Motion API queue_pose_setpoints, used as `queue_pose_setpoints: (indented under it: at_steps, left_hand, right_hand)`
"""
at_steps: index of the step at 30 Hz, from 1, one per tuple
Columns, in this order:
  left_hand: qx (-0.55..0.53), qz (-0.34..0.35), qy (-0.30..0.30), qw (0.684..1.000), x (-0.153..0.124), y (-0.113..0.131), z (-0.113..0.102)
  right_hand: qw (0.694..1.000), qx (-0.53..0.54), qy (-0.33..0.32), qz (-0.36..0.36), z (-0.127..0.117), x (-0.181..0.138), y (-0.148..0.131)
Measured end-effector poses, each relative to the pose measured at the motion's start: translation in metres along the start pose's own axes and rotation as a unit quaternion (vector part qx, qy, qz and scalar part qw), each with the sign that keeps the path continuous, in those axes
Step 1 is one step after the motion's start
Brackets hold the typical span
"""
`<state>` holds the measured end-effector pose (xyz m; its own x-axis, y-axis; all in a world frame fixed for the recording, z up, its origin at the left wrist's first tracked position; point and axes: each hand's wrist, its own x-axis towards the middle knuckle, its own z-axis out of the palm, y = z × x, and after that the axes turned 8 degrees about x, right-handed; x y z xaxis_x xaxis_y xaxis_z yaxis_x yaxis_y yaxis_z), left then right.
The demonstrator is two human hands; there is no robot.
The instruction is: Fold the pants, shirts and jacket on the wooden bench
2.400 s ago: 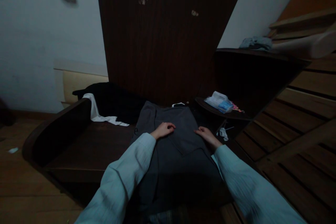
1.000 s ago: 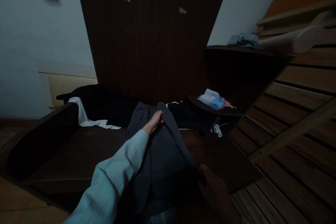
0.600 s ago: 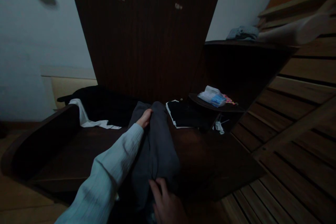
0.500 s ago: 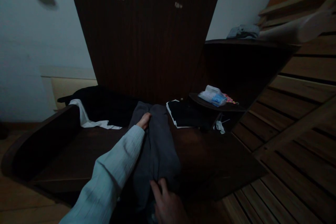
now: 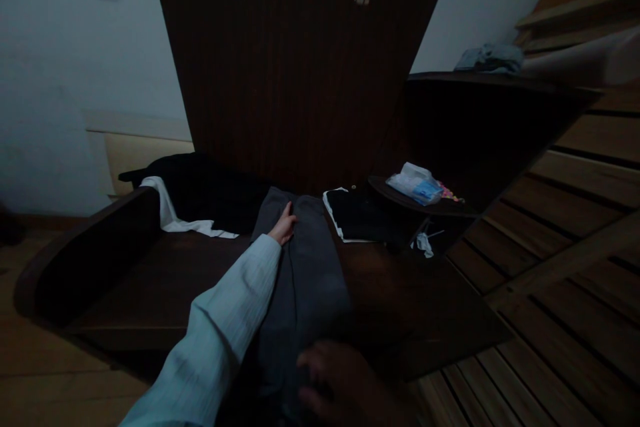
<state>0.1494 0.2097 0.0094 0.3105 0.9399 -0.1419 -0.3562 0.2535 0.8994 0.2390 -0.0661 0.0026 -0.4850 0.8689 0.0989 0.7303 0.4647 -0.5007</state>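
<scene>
A pair of dark grey trousers lies lengthwise over the dark wooden bench, its lower end hanging toward me past the front edge. On the far part of the trousers, my left hand rests with fingers extended along the cloth. A pale blue sleeve covers that arm. My right hand is over the near end of the trousers, blurred and in shadow. Its thumb and forefinger are apart, with nothing visible between them. Whether it touches the cloth I cannot tell.
Black clothing and a white cloth lie at the bench's left end. Folded black-and-white clothes sit right of the trousers. A small shelf holds a plastic packet. Wooden slats stand at the right.
My right hand has let go of the trousers' near end and shifted slightly right, its fingers spreading. My left hand has straightened its fingers on the cloth. The view has shifted a little.
</scene>
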Motion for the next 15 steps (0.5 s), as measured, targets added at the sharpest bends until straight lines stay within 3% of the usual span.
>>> queue_pose_setpoints:
  at_steps: [2, 5, 9, 15]
  left_hand:
    - [0.000, 0.028, -0.004, 1.000, -0.001, 0.001, 0.000]
    - [0.004, 0.058, -0.024, 0.998, -0.002, 0.002, -0.001]
    - [0.022, 0.031, 0.007, 0.999, -0.001, 0.002, -0.003]
    - [0.033, 0.014, 0.060, 0.998, 0.001, 0.001, -0.004]
  right_hand:
    - [0.988, 0.025, 0.116, 0.097, -0.026, 0.008, 0.019]
    - [0.960, 0.051, 0.205, 0.184, -0.048, 0.021, 0.058]
    - [0.935, 0.134, 0.230, 0.236, -0.040, 0.034, 0.097]
    - [0.933, 0.141, 0.251, 0.218, -0.025, 0.039, 0.106]
